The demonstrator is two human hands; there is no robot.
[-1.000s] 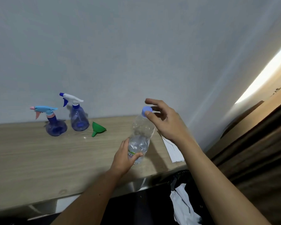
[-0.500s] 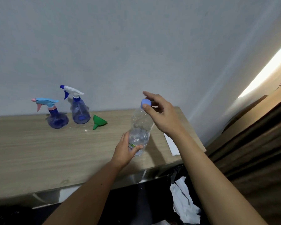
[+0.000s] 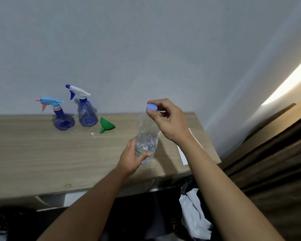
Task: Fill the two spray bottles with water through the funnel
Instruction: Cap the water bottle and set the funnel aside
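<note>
Nearest: left hand wraps the lower body of the clear water bottle, fingers and thumb curled round it near the label, likely to brace it against twisting. Bottle stands on, or just above, the wooden table near the front edge; base contact is hidden by the hand. Partly filled, water in the lower half as far as visible.

Above it, right hand pinches the blue cap between thumb and forefinger, other fingers loosely curled behind. Cap sits at the bottle's mouth; cannot tell whether it is threaded on or already free. Judged step: uncapping the water source, pour not started.

White paper sheet lies flat on the table right of the bottle, partly under the right forearm.

Farther back, green funnel lies on its side, spout toward the camera-left, not in any bottle. Just beside it, white-trigger spray bottle stands upright, head screwed on. Left of that, close but apparently apart, pink-and-blue-trigger spray bottle, upright, head on. Both sit near the wall, out of the way. Both heads need removing before the funnel fits.
</note>
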